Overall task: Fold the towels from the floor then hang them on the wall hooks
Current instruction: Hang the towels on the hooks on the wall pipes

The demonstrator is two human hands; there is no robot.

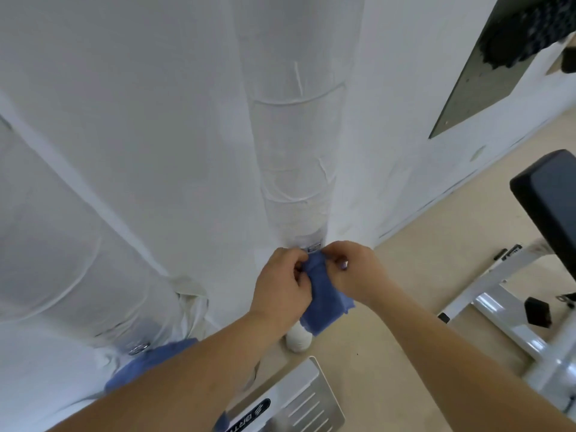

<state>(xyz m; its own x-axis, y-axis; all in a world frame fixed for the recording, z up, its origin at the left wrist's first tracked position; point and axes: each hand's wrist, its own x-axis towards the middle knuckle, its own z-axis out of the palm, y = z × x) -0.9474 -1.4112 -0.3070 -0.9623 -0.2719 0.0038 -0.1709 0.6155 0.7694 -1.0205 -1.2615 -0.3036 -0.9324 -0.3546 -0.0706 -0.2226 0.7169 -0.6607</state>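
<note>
Both hands, left hand (285,283) and right hand (353,269), grip blue towel (327,302) hanging lengthwise downward.

The wall hook (314,247) sits on the wall (156,120). Just below it, the towel (324,294) hangs between the left hand (282,286) and the right hand (352,269), both touching it. Left of the hook and lower, a second hook (139,348) has a second towel (149,366) under it. Right of the hook lies the floor (420,260) with a bench (530,291)
</note>
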